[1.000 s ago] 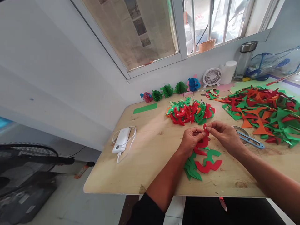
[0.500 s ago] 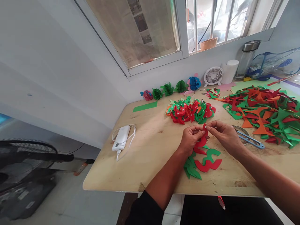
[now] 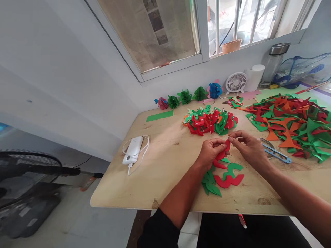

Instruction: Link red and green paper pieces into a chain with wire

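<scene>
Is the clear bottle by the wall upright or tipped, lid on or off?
Upright, lid on: the clear bottle stands on its base, with its metallic lid on top.

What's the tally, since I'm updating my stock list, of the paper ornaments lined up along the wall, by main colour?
Green paper ornaments: 3
Pink paper ornament, with blue bits: 1
Blue paper ornament, with pink bits: 1
Total: 5
</scene>
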The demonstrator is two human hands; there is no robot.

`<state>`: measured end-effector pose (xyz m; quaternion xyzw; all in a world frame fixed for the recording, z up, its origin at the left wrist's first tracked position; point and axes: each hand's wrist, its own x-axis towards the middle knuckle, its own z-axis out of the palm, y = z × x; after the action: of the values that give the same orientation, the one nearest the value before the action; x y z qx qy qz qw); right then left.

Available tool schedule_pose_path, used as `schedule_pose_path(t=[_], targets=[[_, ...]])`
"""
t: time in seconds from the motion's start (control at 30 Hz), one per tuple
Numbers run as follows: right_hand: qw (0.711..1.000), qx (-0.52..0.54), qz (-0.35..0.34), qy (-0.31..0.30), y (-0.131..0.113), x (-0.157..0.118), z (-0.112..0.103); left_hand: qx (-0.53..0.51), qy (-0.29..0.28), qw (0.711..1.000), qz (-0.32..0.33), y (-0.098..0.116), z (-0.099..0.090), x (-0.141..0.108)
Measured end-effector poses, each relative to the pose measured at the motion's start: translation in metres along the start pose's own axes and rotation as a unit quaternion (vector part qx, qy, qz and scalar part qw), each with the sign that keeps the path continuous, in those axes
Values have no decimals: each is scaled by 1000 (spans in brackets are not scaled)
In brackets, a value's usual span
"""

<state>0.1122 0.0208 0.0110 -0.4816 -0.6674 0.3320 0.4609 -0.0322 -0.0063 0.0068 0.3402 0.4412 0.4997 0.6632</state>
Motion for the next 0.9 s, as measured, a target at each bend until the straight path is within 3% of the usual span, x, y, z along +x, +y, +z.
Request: schedule_pose_path(t=[0.3, 0.9], targets=[[989, -70, -127, 12, 4, 0, 0, -13, -28, 999, -26, 6, -6, -1], [972, -113, -204, 23, 2, -1, -1, -23, -49, 998, -29, 7, -8, -1]])
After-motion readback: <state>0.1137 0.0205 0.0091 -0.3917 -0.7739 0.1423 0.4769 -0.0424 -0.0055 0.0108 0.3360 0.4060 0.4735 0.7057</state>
